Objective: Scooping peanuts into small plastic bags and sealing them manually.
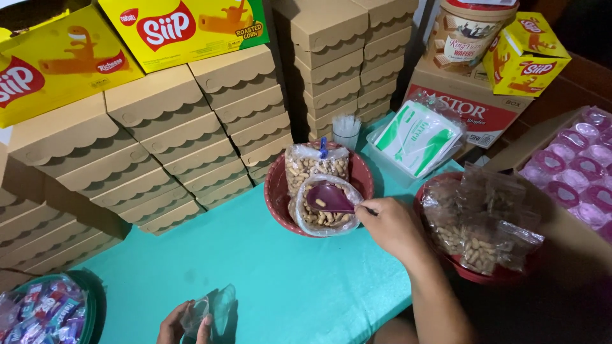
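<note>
The right hand (390, 226) gripped a glossy purple scoop (328, 197) over a crinkled bag of peanuts (322, 213) in a round red bowl (277, 191); the left hand (182, 325) pinched a clear little bag (213, 309) near the teal desk (287, 280).

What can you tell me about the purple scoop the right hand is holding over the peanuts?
The scoop is dark purple, looks like plastic, and has a rounded bowl with a short handle. The right hand grips that handle, with the bowl pointing left and facing up. A few peanuts lie in the bowl. It sits in the mouth of an open clear bag of peanuts, which rests in a red bowl on the turquoise table. Whether the scoop's underside touches the bag cannot be told.
</note>
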